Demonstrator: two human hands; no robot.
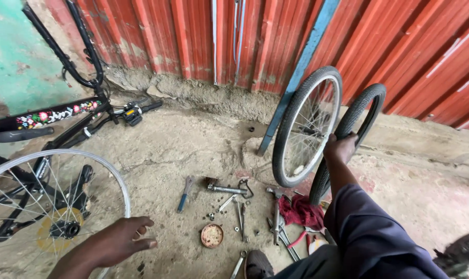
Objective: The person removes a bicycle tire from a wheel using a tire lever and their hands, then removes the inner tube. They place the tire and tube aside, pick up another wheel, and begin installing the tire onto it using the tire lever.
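Observation:
My right hand (pixel 341 147) grips the top of a loose black tyre (pixel 365 106) that stands upright on the ground. Beside it to the left, a spoked wheel with a tyre (pixel 307 126) leans against a blue post (pixel 296 77). My left hand (pixel 122 238) hovers low at the left with its fingers apart, holding nothing, just right of a bare silver rim (pixel 122 183) with spokes. An upturned black bicycle frame (pixel 53 113) with a flower pattern lies behind that rim.
Tools lie scattered on the concrete between my hands: a blue-handled spanner (pixel 184 194), pliers and wrenches (pixel 276 217), a red rag (pixel 300 211) and a small round tin (pixel 212 235). A red corrugated wall (pixel 203 36) closes off the back.

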